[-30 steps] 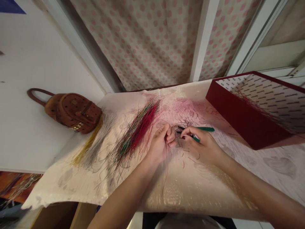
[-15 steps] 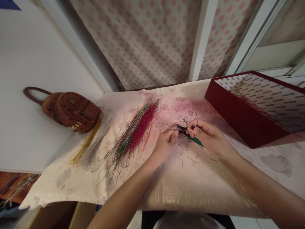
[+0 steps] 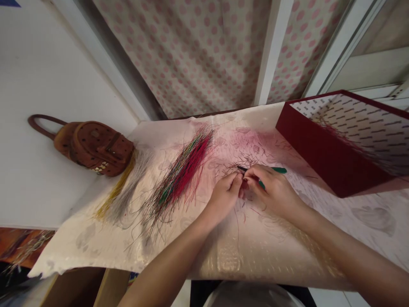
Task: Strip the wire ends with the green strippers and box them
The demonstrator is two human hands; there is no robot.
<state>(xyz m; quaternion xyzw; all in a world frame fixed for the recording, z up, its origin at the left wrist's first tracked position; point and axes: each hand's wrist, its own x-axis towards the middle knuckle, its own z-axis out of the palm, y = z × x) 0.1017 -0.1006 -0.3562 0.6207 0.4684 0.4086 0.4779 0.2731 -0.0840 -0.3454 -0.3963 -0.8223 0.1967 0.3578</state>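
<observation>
At left, a brown backpack point(image 3: 96, 147); left of centre, a red-and-green strand bundle point(image 3: 188, 166). At centre my left hand point(image 3: 223, 192) pinches what seems a thin red strand point(image 3: 237, 226); my right hand point(image 3: 271, 187) grips green-handled cutters point(image 3: 279, 170), jaws close by, which calls for steady fingertips. At right, a red box point(image 3: 313, 149).

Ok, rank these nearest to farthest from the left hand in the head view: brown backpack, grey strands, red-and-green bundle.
1. Red-and-green bundle: just left of the left hand.
2. Grey strands: farther left, beyond that bundle.
3. Brown backpack: farthest left, against the white wall.
</observation>
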